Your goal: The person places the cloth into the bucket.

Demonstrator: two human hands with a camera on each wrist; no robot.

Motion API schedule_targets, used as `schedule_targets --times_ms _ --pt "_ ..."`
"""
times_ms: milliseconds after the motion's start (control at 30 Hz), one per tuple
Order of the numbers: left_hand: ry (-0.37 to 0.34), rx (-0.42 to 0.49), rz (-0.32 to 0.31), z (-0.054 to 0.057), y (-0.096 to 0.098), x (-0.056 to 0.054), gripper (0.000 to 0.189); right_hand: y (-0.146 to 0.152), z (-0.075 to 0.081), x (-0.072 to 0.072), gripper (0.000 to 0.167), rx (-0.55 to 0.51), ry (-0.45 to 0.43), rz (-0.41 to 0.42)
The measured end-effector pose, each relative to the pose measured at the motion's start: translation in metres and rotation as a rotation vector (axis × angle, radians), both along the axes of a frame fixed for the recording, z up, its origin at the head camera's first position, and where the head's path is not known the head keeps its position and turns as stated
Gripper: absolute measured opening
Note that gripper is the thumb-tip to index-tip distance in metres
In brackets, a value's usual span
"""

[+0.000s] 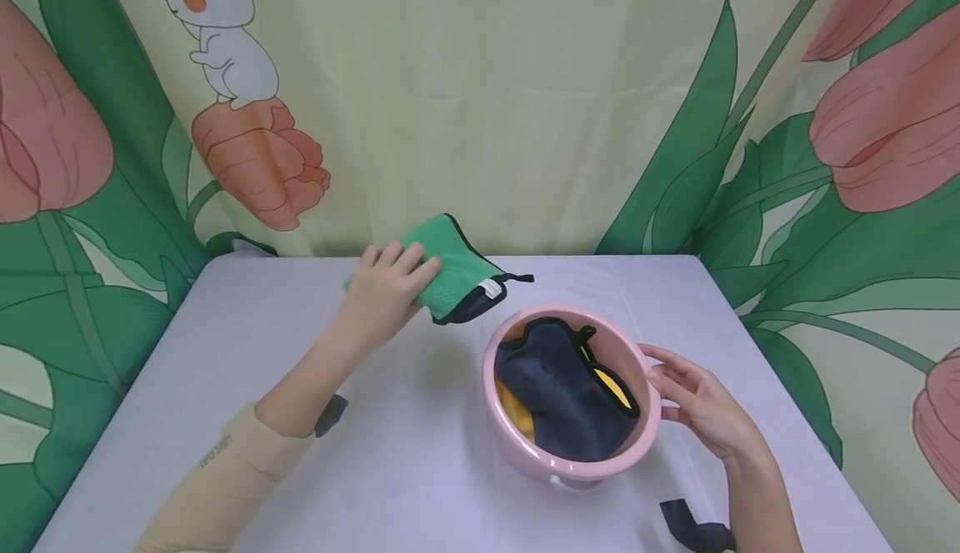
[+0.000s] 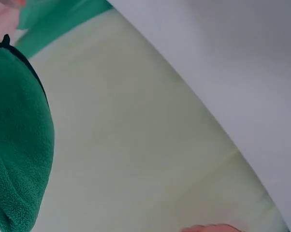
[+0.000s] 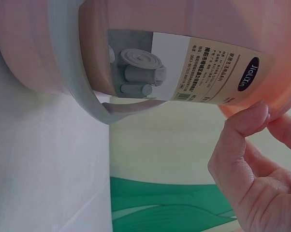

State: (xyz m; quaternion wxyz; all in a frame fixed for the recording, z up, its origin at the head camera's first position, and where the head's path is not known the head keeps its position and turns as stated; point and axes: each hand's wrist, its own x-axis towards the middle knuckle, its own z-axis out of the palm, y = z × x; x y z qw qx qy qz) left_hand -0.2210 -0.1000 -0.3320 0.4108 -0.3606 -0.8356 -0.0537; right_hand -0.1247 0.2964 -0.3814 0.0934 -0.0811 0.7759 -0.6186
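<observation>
My left hand (image 1: 386,291) grips a green towel (image 1: 442,257) with black edging, a small hanging loop and a white tag, held up over the table. In the left wrist view the towel's fluffy green side (image 2: 20,135) shows at the left edge. A pink bucket (image 1: 517,445) stands to the right. Inside it lie a dark grey cloth (image 1: 566,395) with black edging and a yellow cloth (image 1: 513,411), partly hidden under the grey one. My right hand (image 1: 701,399) pinches the bucket's rim at its right side, thumb and fingers on the edge in the right wrist view.
A white cloth covers the table (image 1: 390,470). The bucket's pale handle (image 3: 87,96) hangs down along its side, next to a printed label (image 3: 198,67). Behind the table hangs a curtain (image 1: 525,120) printed with tulips, leaves and a rabbit on a carrot.
</observation>
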Motion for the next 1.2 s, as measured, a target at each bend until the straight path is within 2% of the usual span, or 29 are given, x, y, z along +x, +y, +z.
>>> schedule_targets --times_ms 267,600,767,1000,1067,1200 --pt "0.012 -0.069 -0.087 0.003 0.037 0.022 0.026 0.000 -0.001 0.000 0.037 0.006 -0.016 -0.013" --pt "0.058 -0.161 -0.192 -0.008 0.074 0.042 0.023 0.000 -0.002 0.000 0.037 -0.011 -0.006 -0.005" --pt "0.064 -0.210 -0.234 -0.013 0.086 0.049 0.017 0.000 -0.002 0.000 0.037 -0.017 0.002 -0.004" --pt "0.107 -0.222 -0.298 -0.023 0.105 0.051 0.019 0.001 -0.002 0.000 0.037 -0.037 0.007 0.007" --pt "0.085 -0.252 -0.305 -0.026 0.110 0.053 0.020 0.001 -0.002 0.000 0.037 -0.045 0.009 0.013" --pt "-0.003 -0.334 -0.316 -0.028 0.117 0.055 0.017 0.002 -0.002 0.000 0.038 -0.064 0.006 0.028"
